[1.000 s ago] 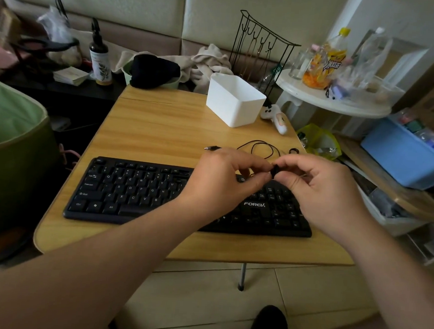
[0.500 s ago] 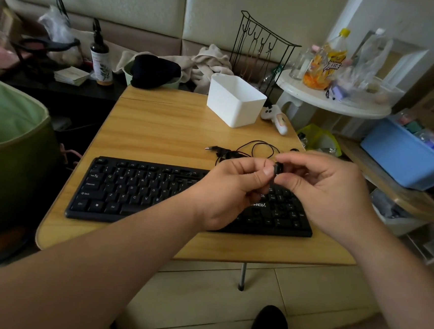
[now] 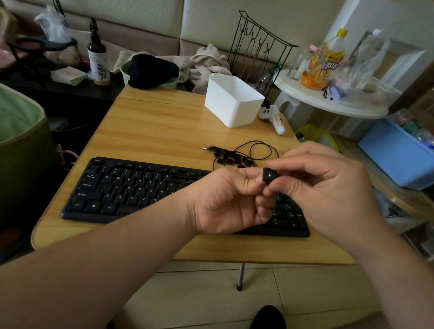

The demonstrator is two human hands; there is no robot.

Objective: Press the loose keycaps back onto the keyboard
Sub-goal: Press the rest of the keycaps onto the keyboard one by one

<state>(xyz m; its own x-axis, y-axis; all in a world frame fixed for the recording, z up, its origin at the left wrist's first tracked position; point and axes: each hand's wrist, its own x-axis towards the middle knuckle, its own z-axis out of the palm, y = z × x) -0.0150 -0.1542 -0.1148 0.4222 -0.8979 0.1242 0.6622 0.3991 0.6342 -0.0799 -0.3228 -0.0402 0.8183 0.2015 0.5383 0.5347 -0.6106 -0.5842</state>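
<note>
Head view: both hands, left hand (image 3: 230, 203) and right hand (image 3: 327, 187), pinching one keycap (image 3: 269, 175) above keyboard (image 3: 131, 191).

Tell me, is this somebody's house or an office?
Most likely a home living room. A padded sofa stands behind the small wooden table, a crumpled cloth lies at its back edge, and a side table holds a drink bottle.

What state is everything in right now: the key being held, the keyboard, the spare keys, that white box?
Keycap: off the keyboard, pinched between both hands, arrow legend facing the camera.
Left hand: fingers curled, pinching the keycap.
Right hand: pinching the keycap.
Keyboard: flat on the table, partly hidden by the hands.
Loose keycaps: piled behind the keyboard, beside the cable.
White bin: upright, contents hidden.
</note>
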